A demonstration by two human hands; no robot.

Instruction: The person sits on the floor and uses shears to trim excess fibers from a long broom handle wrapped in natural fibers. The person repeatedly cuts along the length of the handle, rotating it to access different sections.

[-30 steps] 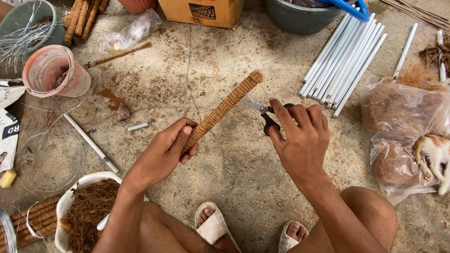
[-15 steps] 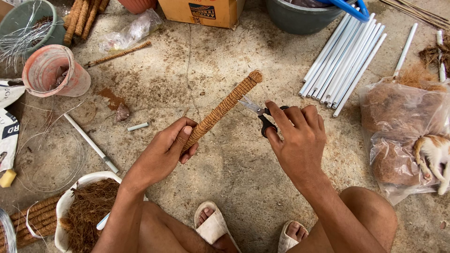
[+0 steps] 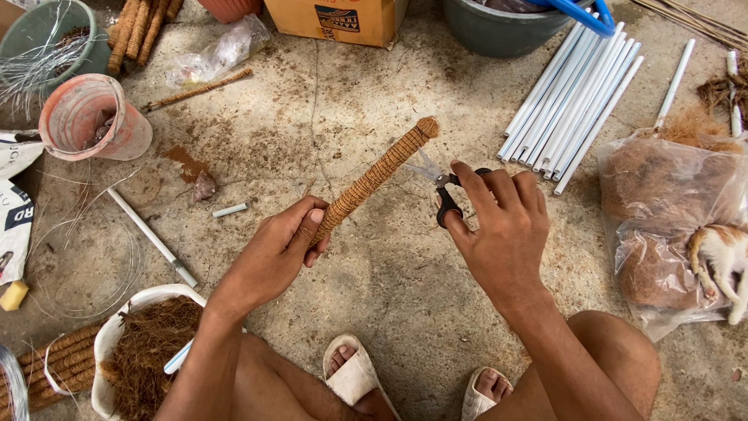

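My left hand [image 3: 279,251] grips the lower end of a brown coir-wrapped stick [image 3: 379,173] that slants up to the right over the concrete floor. My right hand [image 3: 499,226] holds small black-handled scissors [image 3: 441,187]; their metal blades point left and sit right beside the stick's upper part, near its frayed tip. Whether the blades touch the wrapping I cannot tell.
A bundle of white pipes [image 3: 576,93] lies at upper right, a plastic bag of coir [image 3: 662,226] at right with a small cat [image 3: 721,257] beside it. A pink cup [image 3: 89,117], a loose white pipe [image 3: 152,238], a white bowl of fibre [image 3: 148,359] and finished sticks [image 3: 54,366] are at left.
My right hand has brought the scissors slightly left and closer to the stick. The left hand and stick have stayed in place.
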